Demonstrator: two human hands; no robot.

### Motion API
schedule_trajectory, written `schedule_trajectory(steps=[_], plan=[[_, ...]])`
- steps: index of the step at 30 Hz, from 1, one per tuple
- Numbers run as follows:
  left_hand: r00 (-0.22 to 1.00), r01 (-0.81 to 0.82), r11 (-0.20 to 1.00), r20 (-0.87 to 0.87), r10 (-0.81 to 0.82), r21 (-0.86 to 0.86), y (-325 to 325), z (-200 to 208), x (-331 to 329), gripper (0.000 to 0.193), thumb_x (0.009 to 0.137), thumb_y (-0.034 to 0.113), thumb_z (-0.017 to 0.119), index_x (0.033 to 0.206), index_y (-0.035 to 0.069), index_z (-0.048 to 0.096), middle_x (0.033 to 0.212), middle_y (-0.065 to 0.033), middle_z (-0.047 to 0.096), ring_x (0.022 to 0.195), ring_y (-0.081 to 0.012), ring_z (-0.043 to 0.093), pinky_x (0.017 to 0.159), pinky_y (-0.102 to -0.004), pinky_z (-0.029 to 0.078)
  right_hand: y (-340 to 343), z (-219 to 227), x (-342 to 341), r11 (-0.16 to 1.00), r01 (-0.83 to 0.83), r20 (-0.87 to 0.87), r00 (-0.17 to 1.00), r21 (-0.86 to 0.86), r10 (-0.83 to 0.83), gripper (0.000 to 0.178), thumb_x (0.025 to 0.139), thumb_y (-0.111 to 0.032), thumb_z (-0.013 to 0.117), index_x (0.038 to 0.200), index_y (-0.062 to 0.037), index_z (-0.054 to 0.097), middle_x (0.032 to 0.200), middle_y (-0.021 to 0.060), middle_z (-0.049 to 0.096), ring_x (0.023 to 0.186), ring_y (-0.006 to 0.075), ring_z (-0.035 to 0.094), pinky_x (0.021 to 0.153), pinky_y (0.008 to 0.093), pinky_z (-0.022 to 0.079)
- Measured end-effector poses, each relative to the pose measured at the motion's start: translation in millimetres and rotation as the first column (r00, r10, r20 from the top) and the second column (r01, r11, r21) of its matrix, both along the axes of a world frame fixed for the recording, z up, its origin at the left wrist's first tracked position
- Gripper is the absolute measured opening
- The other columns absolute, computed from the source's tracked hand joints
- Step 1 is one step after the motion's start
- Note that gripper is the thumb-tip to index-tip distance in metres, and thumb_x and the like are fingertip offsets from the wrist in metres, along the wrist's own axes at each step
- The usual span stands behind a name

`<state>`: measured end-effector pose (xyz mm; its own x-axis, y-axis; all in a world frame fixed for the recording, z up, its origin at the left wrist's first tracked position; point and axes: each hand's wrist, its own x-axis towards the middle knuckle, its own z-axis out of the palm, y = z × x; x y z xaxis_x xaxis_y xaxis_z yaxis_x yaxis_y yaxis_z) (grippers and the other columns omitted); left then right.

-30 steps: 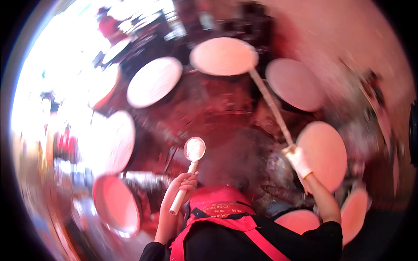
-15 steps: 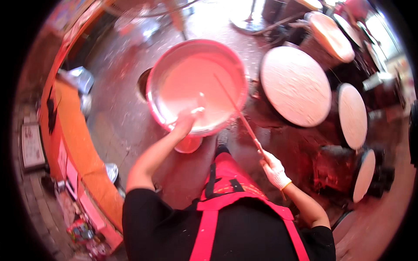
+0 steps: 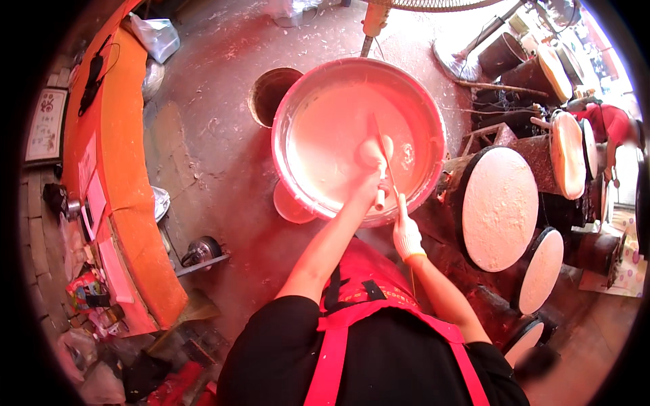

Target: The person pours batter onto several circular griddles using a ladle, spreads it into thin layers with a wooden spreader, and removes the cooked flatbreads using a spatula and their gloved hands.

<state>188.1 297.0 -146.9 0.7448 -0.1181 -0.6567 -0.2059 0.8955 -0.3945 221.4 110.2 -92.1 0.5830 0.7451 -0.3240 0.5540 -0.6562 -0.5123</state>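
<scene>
A wide round basin (image 3: 277, 139) with a pink rim stands in front of me, holding pale, creamy liquid (image 3: 332, 128). My bare left hand (image 3: 371, 189) reaches over its near rim, closed around the handle of a ladle (image 3: 374, 151). The ladle's bowl is down at the liquid and looks coated in it. A long thin stick (image 3: 386, 159) is gripped in my right hand (image 3: 407, 235), which wears a white knit glove. The stick crosses over the ladle, with its tip above the liquid. Part of the left fingers is hidden by the forearm.
Several drum-shaped stands with round pale tops (image 3: 500, 210) lie to the right. An orange-covered counter (image 3: 118, 183) runs along the left. A dark round container (image 3: 267, 98) and a fan (image 3: 374, 20) are beyond the basin. Another person in red (image 3: 606, 122) is far right.
The stick has swung in over the ladle as my right hand moved up to the basin's near rim. My left hand has shifted right with the ladle. The view has turned.
</scene>
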Motion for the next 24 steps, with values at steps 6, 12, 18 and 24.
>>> schedule_trajectory(steps=[6,12,18,24], plan=[[0.973,-0.225,0.946,0.107,0.205,0.233,-10.3,108.8,12.3,0.022,0.098,0.032,0.048,0.093,0.011,0.043,0.061,0.0036,0.036,0.046,-0.0055,0.037,0.039,-0.0191,0.035,-51.4,47.0,20.0,0.947,-0.109,0.033,0.994,0.303,0.104,0.065,0.094,-0.011,0.046,0.15,-0.0206,0.015,0.075,0.0286,0.058,0.062,0.0429,0.06,0.054,0.0507,0.044],[0.948,-0.283,0.81,0.277,0.156,0.513,3.9,208.6,-8.7,0.026,0.096,0.036,0.054,0.1,0.012,0.043,0.066,0.0019,0.037,0.049,-0.0064,0.038,0.041,-0.0188,0.036,-71.9,111.7,28.7,0.938,-0.145,-0.09,0.979,0.314,0.182,0.065,0.092,-0.002,0.044,0.15,-0.017,0.018,0.13,0.0213,0.052,0.1,0.0412,0.06,0.076,0.0424,0.05],[0.978,-0.032,0.317,-0.036,0.206,0.948,-22.5,383.3,-34.5,0.028,0.095,0.037,0.055,0.1,0.014,0.04,0.064,0.0037,0.035,0.045,-0.0039,0.034,0.037,-0.0175,0.03,-85.5,174.3,51.2,0.76,-0.245,0.187,0.968,0.602,0.165,0.065,0.091,-0.008,0.051,0.149,-0.0231,0.025,0.087,0.0248,0.061,0.069,0.0423,0.06,0.058,0.0503,0.045],[0.931,0.356,-0.242,-0.32,0.176,0.903,17.6,436.5,-66.4,0.03,0.097,0.035,0.05,0.103,0.006,0.042,0.063,0.0035,0.038,0.044,-0.0036,0.035,0.036,-0.0182,0.03,-99.4,223.3,55.4,0.614,-0.173,0.307,0.944,0.77,-0.12,0.062,0.091,-0.011,0.053,0.148,-0.0169,0.028,0.086,0.0218,0.063,0.073,0.0393,0.063,0.062,0.0464,0.047]])
